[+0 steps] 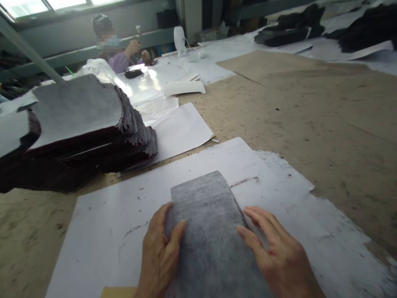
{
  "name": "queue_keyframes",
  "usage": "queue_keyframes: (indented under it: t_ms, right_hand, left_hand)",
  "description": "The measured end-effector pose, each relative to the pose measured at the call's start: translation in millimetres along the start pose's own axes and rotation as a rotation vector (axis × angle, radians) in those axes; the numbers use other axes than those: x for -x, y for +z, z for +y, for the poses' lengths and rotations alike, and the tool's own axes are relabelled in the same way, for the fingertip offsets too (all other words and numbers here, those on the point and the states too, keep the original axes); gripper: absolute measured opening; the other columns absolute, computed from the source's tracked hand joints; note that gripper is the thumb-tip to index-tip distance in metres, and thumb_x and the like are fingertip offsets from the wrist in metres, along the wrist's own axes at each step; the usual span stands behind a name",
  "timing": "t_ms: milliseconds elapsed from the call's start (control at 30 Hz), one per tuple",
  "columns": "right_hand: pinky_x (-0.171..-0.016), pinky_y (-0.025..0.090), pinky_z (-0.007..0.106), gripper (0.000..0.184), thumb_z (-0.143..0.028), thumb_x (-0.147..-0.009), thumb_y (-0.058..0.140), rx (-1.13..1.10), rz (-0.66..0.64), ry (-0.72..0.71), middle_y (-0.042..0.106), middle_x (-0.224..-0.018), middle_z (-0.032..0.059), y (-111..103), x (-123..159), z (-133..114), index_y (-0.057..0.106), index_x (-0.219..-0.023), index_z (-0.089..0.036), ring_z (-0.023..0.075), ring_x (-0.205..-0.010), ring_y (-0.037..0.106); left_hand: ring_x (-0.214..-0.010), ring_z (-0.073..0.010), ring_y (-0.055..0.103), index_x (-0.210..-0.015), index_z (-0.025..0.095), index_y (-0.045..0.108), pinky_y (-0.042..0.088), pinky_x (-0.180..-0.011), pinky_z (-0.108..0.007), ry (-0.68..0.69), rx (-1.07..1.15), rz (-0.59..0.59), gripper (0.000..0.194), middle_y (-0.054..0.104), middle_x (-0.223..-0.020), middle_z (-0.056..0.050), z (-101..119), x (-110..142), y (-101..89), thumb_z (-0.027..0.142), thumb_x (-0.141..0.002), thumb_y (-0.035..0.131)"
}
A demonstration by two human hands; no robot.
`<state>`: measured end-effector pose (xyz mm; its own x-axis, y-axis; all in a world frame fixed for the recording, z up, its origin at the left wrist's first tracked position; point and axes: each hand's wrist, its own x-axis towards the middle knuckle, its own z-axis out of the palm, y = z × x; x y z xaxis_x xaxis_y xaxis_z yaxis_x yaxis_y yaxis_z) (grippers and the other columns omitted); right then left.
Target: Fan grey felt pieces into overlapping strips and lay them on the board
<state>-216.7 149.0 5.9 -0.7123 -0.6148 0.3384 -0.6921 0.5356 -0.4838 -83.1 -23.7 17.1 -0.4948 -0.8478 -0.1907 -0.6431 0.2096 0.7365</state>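
Note:
A grey felt-like piece (209,231) with a rounded far end lies on a large white paper sheet (108,231) in front of me. My left hand (159,254) rests on its left edge, fingers and thumb laid flat against the fabric. My right hand (276,250) lies along its right edge, fingers stretched out and pressing on the side. Neither hand lifts the piece.
A tall stack of dark cut pieces with grey backing (77,132) sits at the left on the brown table (310,124). More white sheets (181,128) lie beyond. Another person (119,49) works at the far end. Dark fabric piles (288,27) sit far right.

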Motion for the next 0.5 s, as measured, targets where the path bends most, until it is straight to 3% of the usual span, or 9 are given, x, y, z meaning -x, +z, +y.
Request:
queue_keyframes:
  t_ms: [100,233,400,500]
  right_hand:
    - [-0.073,0.052,0.037,0.027,-0.028,-0.072,0.063,-0.001,-0.056,0.171,0.064,-0.093,0.0124,11,-25,-8,0.056,-0.095,-0.016,0.0255,-0.086,0.063]
    - [-0.071,0.051,0.037,0.030,-0.026,-0.064,0.066,0.101,-0.221,0.339,0.065,-0.090,0.0128,15,-47,-20,0.057,-0.090,-0.017,0.0276,-0.084,0.063]
    - [-0.058,0.047,0.033,0.024,-0.030,-0.060,0.063,0.006,-0.459,0.554,0.067,-0.079,0.0059,5,-64,-21,0.056,-0.082,-0.022,0.0234,-0.071,0.064]
    - [-0.054,0.044,0.029,0.018,-0.028,-0.057,0.062,-0.106,-0.478,0.589,0.063,-0.070,0.0003,4,-65,-18,0.055,-0.073,-0.024,0.0188,-0.063,0.060]
  left_hand:
    - [-0.102,-0.0328,0.054,-0.106,0.015,0.055,0.040,-0.089,-0.045,-0.024,-0.146,0.036,0.046,0.059,-0.111,-0.015,19,-25,0.8,0.039,-0.067,0.063]
    - [-0.086,-0.0337,0.058,-0.097,0.019,0.053,0.038,-0.070,-0.039,-0.133,-0.252,0.028,0.041,0.062,-0.097,-0.014,32,-43,6.5,0.037,-0.061,0.064]
    - [-0.065,-0.0238,0.053,-0.072,0.023,0.052,0.029,-0.059,-0.030,-0.177,-0.122,0.014,0.027,0.058,-0.068,-0.002,28,-46,3.9,0.033,-0.053,0.069]
    - [-0.059,-0.0185,0.047,-0.059,0.023,0.051,0.027,-0.056,-0.027,-0.154,-0.074,0.013,0.021,0.052,-0.060,0.002,24,-45,3.4,0.030,-0.052,0.069]
